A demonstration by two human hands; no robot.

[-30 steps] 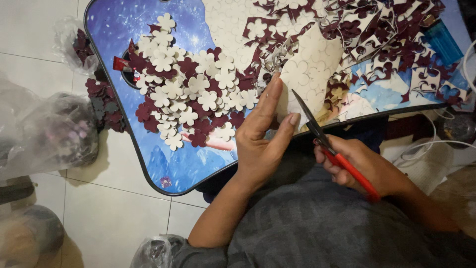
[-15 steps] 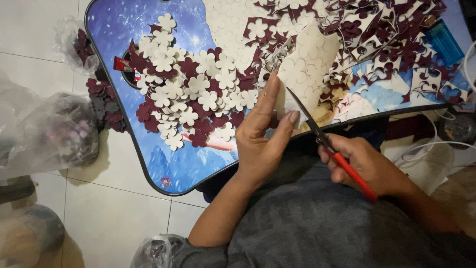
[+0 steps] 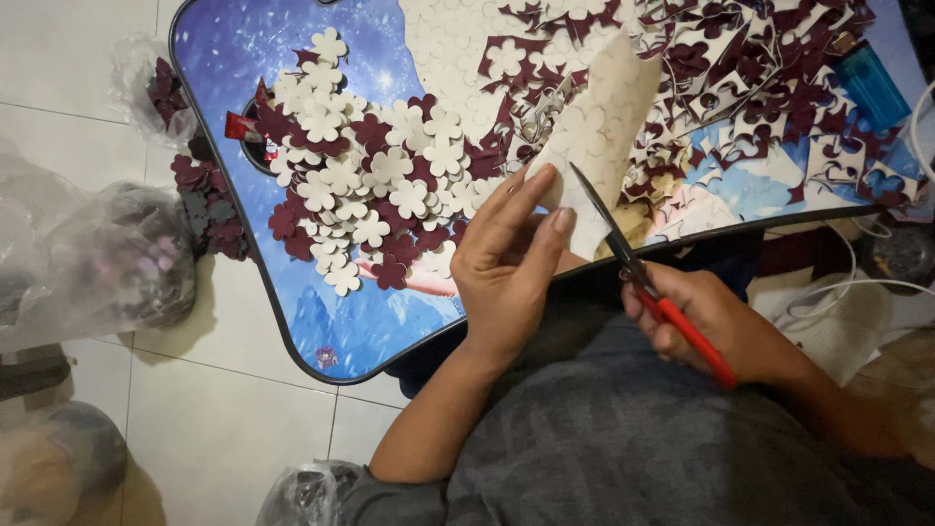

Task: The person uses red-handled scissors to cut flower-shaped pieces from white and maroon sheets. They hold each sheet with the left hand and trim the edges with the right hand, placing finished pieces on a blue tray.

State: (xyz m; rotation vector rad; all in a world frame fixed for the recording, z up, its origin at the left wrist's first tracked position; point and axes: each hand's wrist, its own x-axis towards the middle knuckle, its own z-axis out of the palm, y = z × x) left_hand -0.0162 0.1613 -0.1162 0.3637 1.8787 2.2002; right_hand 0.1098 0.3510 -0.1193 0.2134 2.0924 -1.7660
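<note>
Pinching the lower edge of a cream sheet (image 3: 606,127) between thumb and fingers, the left hand (image 3: 511,263) holds it tilted up above the near rim of the surface (image 3: 243,58), which is blue and printed with a starry picture. The sheet is embossed or printed with flower outlines and rises away from the hand toward the far side. Just to its right, the right hand (image 3: 721,326) is closed around the red handles of a pair of scissors (image 3: 638,273); the dark blades are parted, and their tips meet the sheet's near edge beside the left fingertips. Beyond the hands, a heap of cut flower shapes (image 3: 365,185), cream and maroon, lies on the left part of the surface. Farther right, maroon offcuts (image 3: 750,68) with flower-shaped holes are piled up. A blue lighter (image 3: 870,86) lies near the far right corner. On the tiled floor (image 3: 195,429) to the left sit clear plastic bags (image 3: 93,258) holding more dark pieces. White cables (image 3: 877,282) run along the right.
</note>
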